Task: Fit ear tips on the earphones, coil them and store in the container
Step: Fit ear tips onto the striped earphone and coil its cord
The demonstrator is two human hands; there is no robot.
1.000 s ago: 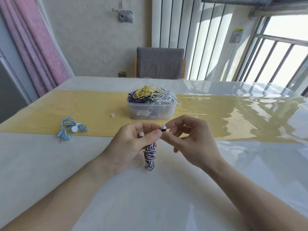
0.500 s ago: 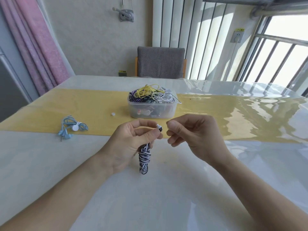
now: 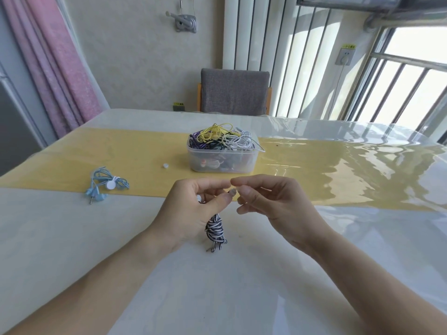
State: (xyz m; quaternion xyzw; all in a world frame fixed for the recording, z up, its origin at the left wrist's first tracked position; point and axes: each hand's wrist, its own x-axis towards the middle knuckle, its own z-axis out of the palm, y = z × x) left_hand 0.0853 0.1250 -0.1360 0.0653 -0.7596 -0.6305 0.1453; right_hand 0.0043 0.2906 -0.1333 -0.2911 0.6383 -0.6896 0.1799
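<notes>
We sat at a glossy white table [image 3: 72, 238] crossed by a yellow runner [image 3: 121, 160], its surface mirroring the daylight. Across from us stood a grey upholstered chair [image 3: 234, 91] against a beige wall [image 3: 135, 56]. Pink curtains [image 3: 53, 68] hung at left — at right, a barred window [image 3: 411, 93] poured in bright sun beside a white column radiator [image 3: 261, 39].
</notes>
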